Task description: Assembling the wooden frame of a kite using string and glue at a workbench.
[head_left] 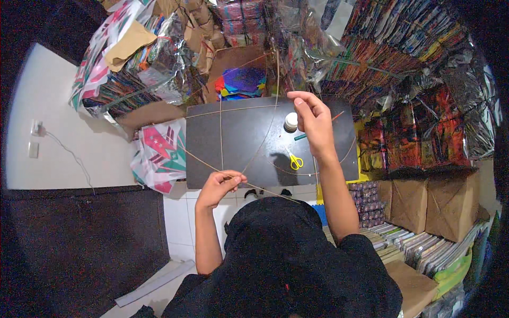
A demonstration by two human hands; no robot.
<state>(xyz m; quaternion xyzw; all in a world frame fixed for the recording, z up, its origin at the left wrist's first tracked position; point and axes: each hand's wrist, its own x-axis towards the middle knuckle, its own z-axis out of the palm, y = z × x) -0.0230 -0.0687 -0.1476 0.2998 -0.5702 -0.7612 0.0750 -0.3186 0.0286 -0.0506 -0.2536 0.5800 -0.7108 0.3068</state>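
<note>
My left hand (pixel 219 186) is closed in a pinch near the table's front edge. Its fingertips hold thin, light-brown sticks (pixel 203 162) where they cross. One long curved stick (pixel 271 123) rises from this crossing toward the far side. My right hand (pixel 316 127) is raised over the table's right part, its fingers bent and drawn together. Anything between those fingers is too fine to make out. Beside that hand stands a small white cylindrical thing (pixel 291 121), a spool or a jar. Yellow-handled scissors (pixel 296 161) and a green slender tool (pixel 300 137) lie nearby.
The dark table (pixel 204 140) carries more thin sticks. Multicoloured folded sheets (pixel 241 82) lie beyond its far edge. Stacks of wrapped sheets (pixel 397 47) crowd the back and right. Brown paper parcels (pixel 450 204) stand at the right; a printed sheet (pixel 161 151) hangs at the left.
</note>
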